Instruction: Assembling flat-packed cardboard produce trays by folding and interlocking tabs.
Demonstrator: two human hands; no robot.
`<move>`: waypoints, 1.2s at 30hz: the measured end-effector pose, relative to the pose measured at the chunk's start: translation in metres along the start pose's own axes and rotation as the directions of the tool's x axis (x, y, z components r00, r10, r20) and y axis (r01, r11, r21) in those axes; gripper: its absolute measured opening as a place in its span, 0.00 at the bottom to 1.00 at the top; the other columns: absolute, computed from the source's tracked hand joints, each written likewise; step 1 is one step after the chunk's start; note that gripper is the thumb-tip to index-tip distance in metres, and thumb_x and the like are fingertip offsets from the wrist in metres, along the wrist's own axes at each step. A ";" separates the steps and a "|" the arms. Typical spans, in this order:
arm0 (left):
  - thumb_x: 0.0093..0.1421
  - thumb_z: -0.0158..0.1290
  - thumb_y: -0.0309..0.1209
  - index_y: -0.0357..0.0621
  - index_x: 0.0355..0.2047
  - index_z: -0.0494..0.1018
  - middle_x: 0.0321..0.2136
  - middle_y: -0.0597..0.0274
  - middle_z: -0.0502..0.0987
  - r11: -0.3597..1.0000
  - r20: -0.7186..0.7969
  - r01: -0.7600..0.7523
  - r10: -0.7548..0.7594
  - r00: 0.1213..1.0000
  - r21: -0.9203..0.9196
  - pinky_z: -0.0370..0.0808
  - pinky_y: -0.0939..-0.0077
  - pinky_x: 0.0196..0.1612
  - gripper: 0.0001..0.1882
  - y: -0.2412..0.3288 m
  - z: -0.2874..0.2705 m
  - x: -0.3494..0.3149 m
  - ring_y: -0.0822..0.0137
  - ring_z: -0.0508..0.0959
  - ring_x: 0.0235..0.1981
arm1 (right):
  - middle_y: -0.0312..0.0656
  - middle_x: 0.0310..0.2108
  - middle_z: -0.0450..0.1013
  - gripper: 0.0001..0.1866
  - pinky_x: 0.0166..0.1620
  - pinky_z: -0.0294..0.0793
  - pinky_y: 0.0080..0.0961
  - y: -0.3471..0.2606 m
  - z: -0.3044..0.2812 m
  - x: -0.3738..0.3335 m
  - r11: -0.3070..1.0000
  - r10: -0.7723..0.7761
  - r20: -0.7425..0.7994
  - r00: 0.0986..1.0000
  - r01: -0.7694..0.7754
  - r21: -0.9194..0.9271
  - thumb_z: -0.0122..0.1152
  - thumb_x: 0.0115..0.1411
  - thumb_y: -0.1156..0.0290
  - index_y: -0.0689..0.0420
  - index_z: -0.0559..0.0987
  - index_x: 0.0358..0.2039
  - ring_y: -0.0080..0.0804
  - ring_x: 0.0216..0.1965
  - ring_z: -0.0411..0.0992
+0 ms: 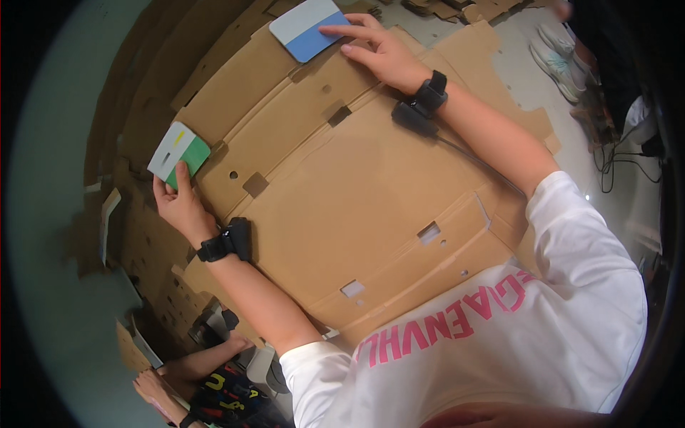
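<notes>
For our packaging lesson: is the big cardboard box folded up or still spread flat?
Spread flat. The cardboard lies as one open sheet with creases and cut-outs showing, no walls raised; the left hand and right hand rest at opposite edges.

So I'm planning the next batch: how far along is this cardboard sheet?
The die-cut cardboard sheet lies flat, no flap folded yet. The left hand presses a green-and-white card at one corner, the right hand a blue-and-white card. All folding looks left.

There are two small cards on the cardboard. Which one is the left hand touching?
The green and white card at the cardboard sheet's left edge, under the left hand's thumb. The other card is blue and white, under the right hand.
</notes>
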State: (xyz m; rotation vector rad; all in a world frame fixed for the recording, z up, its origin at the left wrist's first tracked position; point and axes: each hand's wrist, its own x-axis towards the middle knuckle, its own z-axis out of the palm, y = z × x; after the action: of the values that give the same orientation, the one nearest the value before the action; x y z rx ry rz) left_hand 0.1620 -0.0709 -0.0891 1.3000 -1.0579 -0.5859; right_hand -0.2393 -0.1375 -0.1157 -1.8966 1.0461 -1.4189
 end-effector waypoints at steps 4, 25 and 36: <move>0.65 0.61 0.26 0.27 0.62 0.65 0.52 0.51 0.79 0.999 -0.017 -0.035 0.036 0.999 0.014 0.76 0.74 0.51 0.29 0.002 0.003 0.000 0.66 0.80 0.49 | 0.45 0.60 0.65 0.21 0.63 0.65 0.37 -0.012 -0.006 0.003 0.986 0.091 0.100 0.991 -0.104 0.134 0.54 0.70 0.62 0.50 0.76 0.62 0.38 0.60 0.66; 0.73 0.47 0.40 0.35 0.59 0.71 0.57 0.56 0.76 0.795 0.224 0.136 0.000 0.975 -0.591 0.69 0.66 0.59 0.23 -0.039 -0.059 -0.005 0.60 0.74 0.57 | 0.51 0.58 0.73 0.32 0.63 0.69 0.34 0.002 -0.025 0.011 0.274 0.530 -0.005 0.848 -0.165 0.948 0.39 0.73 0.50 0.66 0.71 0.61 0.41 0.57 0.72; 0.71 0.51 0.40 0.34 0.53 0.75 0.50 0.57 0.81 0.556 0.259 -0.412 0.334 0.906 0.722 0.75 0.69 0.52 0.21 -0.072 -0.085 0.004 0.61 0.79 0.49 | 0.41 0.28 0.80 0.17 0.32 0.76 0.34 -0.071 -0.002 -0.005 0.837 -0.249 0.296 0.922 0.359 -0.414 0.59 0.66 0.64 0.51 0.80 0.54 0.38 0.27 0.78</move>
State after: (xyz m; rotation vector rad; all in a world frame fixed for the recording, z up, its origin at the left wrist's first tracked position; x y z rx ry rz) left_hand 0.2526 -0.0500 -0.1500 1.6998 -1.7203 0.1980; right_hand -0.2232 -0.0946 -0.0614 -2.6087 1.0650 -1.1287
